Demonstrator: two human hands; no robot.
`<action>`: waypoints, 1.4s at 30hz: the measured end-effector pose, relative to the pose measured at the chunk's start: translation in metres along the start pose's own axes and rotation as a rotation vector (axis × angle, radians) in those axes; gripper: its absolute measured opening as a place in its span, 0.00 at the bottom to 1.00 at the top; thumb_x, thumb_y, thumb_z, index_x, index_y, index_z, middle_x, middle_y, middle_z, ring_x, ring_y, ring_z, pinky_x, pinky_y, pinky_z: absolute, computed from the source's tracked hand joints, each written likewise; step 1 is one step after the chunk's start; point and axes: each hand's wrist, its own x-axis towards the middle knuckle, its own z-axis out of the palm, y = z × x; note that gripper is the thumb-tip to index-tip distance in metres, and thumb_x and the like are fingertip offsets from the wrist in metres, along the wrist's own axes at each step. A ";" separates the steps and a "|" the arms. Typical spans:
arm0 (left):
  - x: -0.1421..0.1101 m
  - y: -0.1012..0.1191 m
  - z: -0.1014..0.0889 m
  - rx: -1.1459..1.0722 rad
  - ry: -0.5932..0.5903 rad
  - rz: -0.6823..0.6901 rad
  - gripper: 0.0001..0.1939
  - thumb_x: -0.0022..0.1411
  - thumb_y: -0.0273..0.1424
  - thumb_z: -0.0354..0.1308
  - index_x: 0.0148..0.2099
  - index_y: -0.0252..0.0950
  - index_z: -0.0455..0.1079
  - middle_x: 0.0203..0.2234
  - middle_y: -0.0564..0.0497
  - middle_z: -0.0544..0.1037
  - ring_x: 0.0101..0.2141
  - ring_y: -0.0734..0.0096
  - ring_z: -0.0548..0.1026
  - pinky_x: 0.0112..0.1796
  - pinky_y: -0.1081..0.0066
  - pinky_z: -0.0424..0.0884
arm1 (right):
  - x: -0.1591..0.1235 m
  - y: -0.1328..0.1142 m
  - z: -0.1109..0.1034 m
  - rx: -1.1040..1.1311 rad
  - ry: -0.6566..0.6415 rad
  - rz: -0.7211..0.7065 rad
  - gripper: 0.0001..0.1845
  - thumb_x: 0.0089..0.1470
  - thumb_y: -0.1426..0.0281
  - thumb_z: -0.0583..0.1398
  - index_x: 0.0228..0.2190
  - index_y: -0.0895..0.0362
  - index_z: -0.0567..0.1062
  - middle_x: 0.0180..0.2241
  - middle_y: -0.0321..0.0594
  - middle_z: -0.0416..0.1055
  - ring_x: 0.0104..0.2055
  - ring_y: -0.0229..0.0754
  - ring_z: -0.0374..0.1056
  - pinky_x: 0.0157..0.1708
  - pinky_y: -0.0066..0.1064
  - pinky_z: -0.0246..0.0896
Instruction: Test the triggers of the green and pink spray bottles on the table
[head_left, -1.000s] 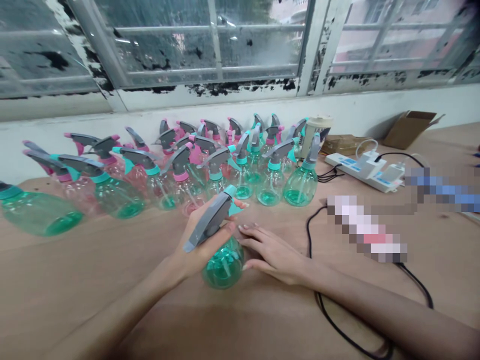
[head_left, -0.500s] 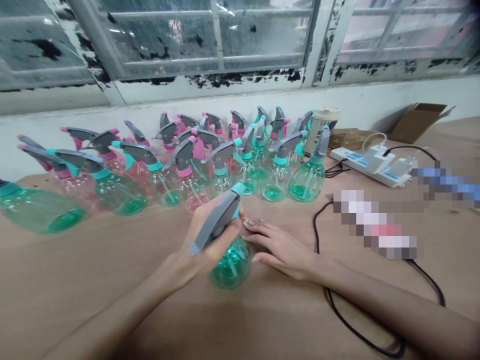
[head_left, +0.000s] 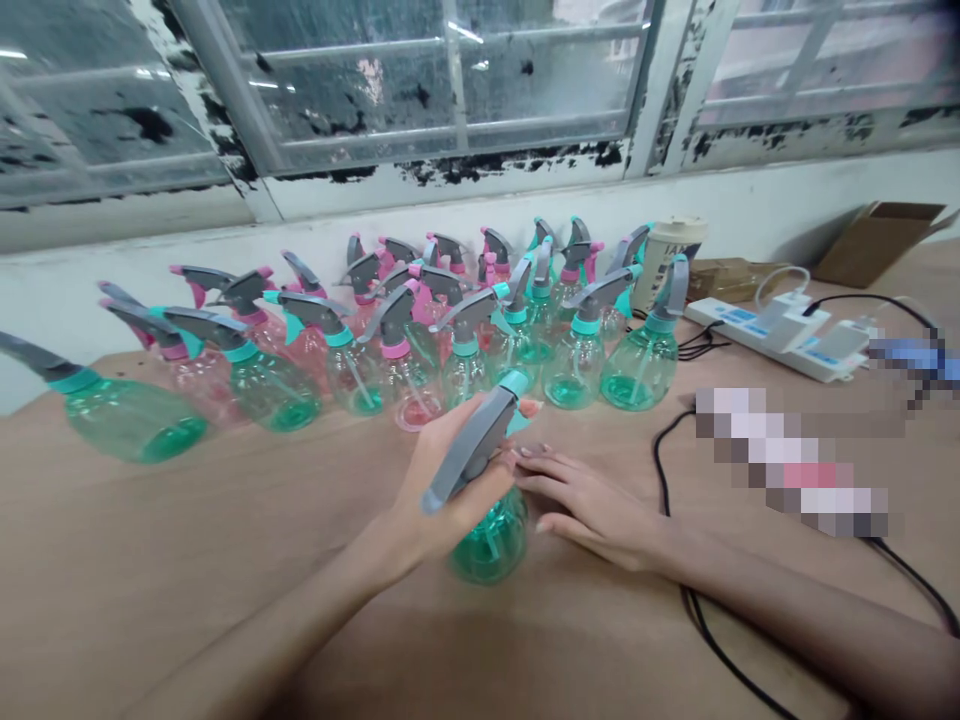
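My left hand (head_left: 450, 480) is wrapped round the neck of a green see-through spray bottle (head_left: 491, 545), just under its grey and teal spray head (head_left: 476, 440). The bottle stands on the wooden table with a thin tube visible inside. One fingertip shows by the teal trigger; the other fingers are partly hidden behind the head. To the right of the bottle, my right hand (head_left: 592, 505) lies palm down on the table, fingers stretched toward the bottle. Whether its fingertips touch the bottle or the left hand I cannot tell.
Several pink and green spray bottles (head_left: 274, 390) stand in rows along the wall. At the back right are a paper cup (head_left: 667, 265), a white power strip (head_left: 772, 335) and a cardboard box (head_left: 874, 245). A black cable (head_left: 660, 450) runs beside my right arm.
The camera view has turned slightly left, so everything appears farther right. A left fingertip now sticks out more beside the trigger. Both hands keep about the same places by the spray bottle.
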 end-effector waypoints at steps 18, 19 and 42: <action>0.002 0.004 0.001 -0.030 0.000 -0.024 0.16 0.61 0.32 0.53 0.51 0.41 0.68 0.32 0.51 0.77 0.30 0.66 0.75 0.33 0.67 0.71 | 0.000 0.000 -0.002 0.035 0.022 -0.011 0.33 0.62 0.49 0.47 0.57 0.57 0.66 0.62 0.51 0.59 0.66 0.50 0.51 0.65 0.51 0.43; 0.001 0.003 0.002 -0.043 0.012 -0.043 0.17 0.61 0.33 0.53 0.53 0.41 0.67 0.33 0.52 0.77 0.29 0.67 0.74 0.32 0.67 0.71 | 0.000 0.000 -0.003 0.053 0.029 -0.014 0.34 0.61 0.48 0.47 0.57 0.58 0.66 0.62 0.51 0.60 0.66 0.50 0.51 0.65 0.51 0.43; -0.058 -0.043 -0.006 0.133 0.149 -0.180 0.28 0.60 0.39 0.59 0.60 0.40 0.58 0.58 0.42 0.67 0.58 0.54 0.65 0.57 0.50 0.60 | 0.017 -0.022 -0.020 -0.002 0.333 0.459 0.50 0.39 0.40 0.62 0.54 0.60 0.60 0.50 0.58 0.69 0.52 0.63 0.67 0.45 0.52 0.66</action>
